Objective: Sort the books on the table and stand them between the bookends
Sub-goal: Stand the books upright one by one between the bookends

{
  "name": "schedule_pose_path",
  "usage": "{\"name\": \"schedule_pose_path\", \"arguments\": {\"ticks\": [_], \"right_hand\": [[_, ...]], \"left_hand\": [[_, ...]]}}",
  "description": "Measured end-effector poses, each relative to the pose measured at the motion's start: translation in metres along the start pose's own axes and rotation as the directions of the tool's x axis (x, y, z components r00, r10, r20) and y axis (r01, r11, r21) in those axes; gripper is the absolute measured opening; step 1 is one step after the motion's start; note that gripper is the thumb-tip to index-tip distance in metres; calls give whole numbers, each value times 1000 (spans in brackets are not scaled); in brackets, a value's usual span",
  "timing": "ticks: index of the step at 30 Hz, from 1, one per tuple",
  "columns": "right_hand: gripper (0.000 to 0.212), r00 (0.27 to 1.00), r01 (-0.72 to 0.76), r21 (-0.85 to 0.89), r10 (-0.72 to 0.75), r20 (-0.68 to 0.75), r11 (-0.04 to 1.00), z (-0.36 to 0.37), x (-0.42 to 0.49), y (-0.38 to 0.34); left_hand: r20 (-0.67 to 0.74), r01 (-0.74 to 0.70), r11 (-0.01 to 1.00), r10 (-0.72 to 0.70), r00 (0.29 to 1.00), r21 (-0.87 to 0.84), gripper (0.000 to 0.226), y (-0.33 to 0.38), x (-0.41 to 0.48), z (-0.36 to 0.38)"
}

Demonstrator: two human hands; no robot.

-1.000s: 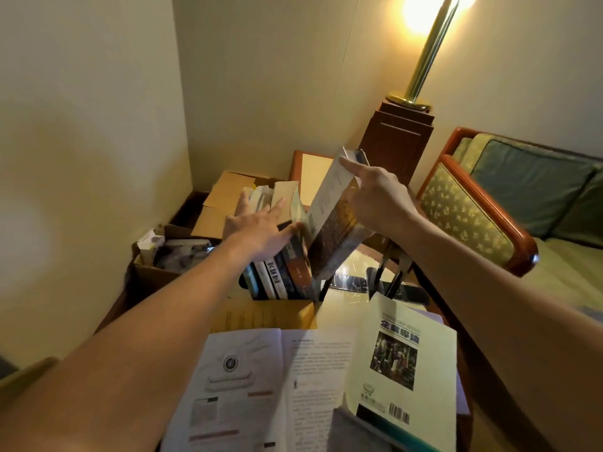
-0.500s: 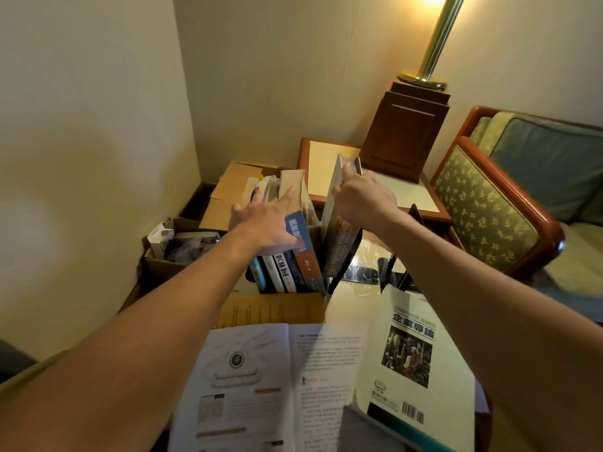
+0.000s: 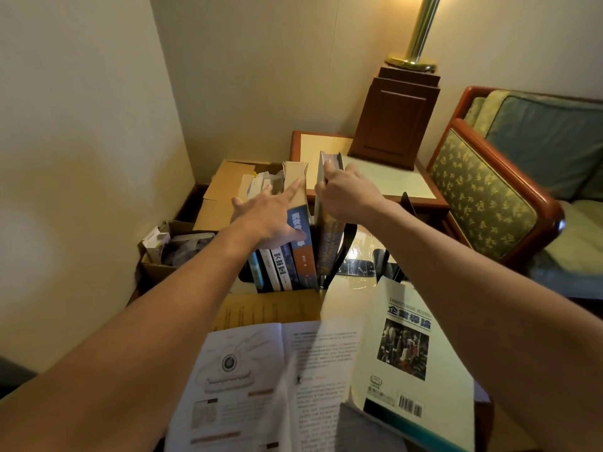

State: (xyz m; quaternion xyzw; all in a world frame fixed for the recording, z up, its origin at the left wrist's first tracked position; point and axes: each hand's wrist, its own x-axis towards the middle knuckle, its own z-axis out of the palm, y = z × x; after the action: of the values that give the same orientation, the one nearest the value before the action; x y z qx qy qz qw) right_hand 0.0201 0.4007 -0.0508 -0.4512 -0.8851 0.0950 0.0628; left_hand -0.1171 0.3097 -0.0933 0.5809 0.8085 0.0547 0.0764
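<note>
A row of upright books (image 3: 287, 269) stands at the table's far side. My left hand (image 3: 267, 216) lies flat with straight fingers on their tops, the index finger on the blue-and-orange book (image 3: 301, 236). My right hand (image 3: 346, 194) grips the top of a tall dark-covered book (image 3: 329, 246), which stands upright at the right end of the row, against a black bookend (image 3: 346, 249). A second black bookend (image 3: 408, 203) rises behind my right wrist. Near me lie an open book (image 3: 261, 380) and a pale-green textbook (image 3: 411, 350).
A yellow envelope (image 3: 270, 309) lies flat in front of the row. Open cardboard boxes (image 3: 225, 190) with clutter sit beyond on the left. A wooden side table (image 3: 385, 181) with a lamp base (image 3: 396, 122) stands behind, and an armchair (image 3: 496, 190) on the right.
The tall dark book went from tilted in the air to upright at the right end of the row. My left hand stayed on the books' tops.
</note>
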Motion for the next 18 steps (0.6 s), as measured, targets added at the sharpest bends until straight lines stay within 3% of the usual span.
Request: {"name": "schedule_pose_path", "arguments": {"ticks": [7, 12, 18], "right_hand": [[59, 993, -108, 101, 102, 58, 989, 6, 3, -7], [58, 988, -144, 165, 132, 84, 976, 4, 8, 6], [71, 995, -70, 147, 59, 74, 987, 7, -19, 14]], "left_hand": [[-31, -21, 999, 22, 999, 37, 107, 0, 5, 1], [-10, -49, 994, 48, 999, -101, 109, -2, 0, 0], [-45, -97, 990, 92, 995, -100, 111, 5, 1, 0]]}}
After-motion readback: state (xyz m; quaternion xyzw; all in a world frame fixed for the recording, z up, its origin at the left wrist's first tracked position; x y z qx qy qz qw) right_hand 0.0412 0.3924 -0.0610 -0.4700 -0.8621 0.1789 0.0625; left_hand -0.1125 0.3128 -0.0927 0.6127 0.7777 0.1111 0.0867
